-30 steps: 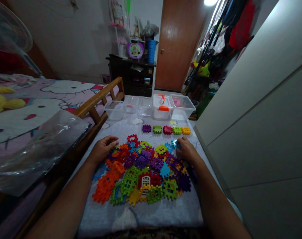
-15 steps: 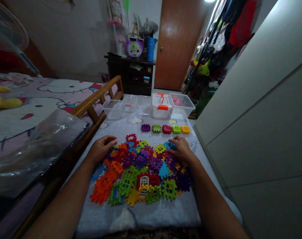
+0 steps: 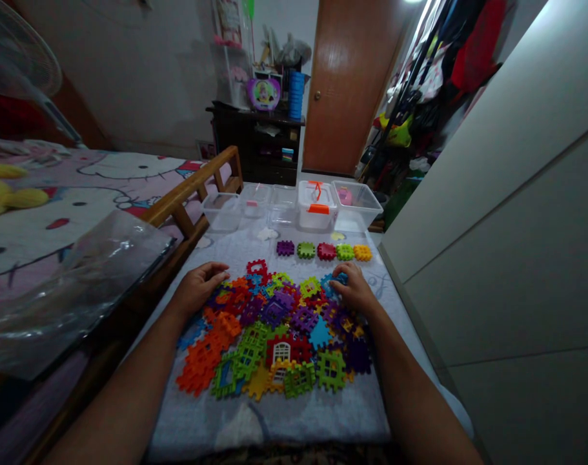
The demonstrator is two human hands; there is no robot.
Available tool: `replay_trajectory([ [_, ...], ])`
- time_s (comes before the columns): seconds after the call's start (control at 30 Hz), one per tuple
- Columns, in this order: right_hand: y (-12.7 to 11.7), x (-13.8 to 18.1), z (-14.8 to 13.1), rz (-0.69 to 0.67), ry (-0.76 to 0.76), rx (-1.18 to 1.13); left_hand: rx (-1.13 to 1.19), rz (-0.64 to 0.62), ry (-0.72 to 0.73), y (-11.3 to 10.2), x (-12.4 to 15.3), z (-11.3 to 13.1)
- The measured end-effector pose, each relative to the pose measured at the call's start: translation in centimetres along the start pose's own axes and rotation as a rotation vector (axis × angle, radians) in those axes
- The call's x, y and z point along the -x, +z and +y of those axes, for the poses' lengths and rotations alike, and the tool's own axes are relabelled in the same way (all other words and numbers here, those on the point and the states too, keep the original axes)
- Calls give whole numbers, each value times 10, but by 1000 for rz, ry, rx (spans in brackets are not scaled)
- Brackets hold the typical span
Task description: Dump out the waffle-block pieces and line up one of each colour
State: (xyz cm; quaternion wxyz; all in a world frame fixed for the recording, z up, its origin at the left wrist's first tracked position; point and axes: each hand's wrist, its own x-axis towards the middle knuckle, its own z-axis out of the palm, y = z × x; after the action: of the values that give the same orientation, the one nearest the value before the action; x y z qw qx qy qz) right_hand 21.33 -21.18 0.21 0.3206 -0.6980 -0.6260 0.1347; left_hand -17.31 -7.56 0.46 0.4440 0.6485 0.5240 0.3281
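A pile of colourful plastic interlocking blocks (image 3: 250, 349) with notched edges, some of them window-shaped, lies on the cloth-covered table. At its far right edge, my right hand (image 3: 355, 289) pinches a blue interlocking block (image 3: 328, 284) between thumb and fingers; the hand covers part of the block. My left hand (image 3: 200, 287) rests at the pile's left edge, thumb and fingers apart, with nothing visible in it. Beyond the pile, several small assembled blocks stand in a row, from a purple one (image 3: 285, 248) to a yellow one (image 3: 362, 252).
Clear plastic boxes (image 3: 223, 213) line the table's far end, along with a white-lidded box (image 3: 317, 205) with orange clips. A bed with a wooden rail (image 3: 192, 187) and a clear plastic bag (image 3: 81, 290) is on the left. A pale cabinet (image 3: 506, 258) borders the right side.
My right hand's fingers have drawn in around the blue block, which now shows tilted up a little at the pile's edge. The left hand stays in place. The view has shifted slightly.
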Motion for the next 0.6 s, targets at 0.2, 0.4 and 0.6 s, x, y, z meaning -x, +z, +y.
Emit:
replay_trajectory([
  [0.2,-2,1,-1,181,96,-388,-11,3,13,0,0,1],
  [0.4,-13,3,5,385,-28,-101,2,-18,0,0,-2,-5],
  [0.6,-14,6,20,97,-111,116,-12,-15,-2,-1,-3,-8],
])
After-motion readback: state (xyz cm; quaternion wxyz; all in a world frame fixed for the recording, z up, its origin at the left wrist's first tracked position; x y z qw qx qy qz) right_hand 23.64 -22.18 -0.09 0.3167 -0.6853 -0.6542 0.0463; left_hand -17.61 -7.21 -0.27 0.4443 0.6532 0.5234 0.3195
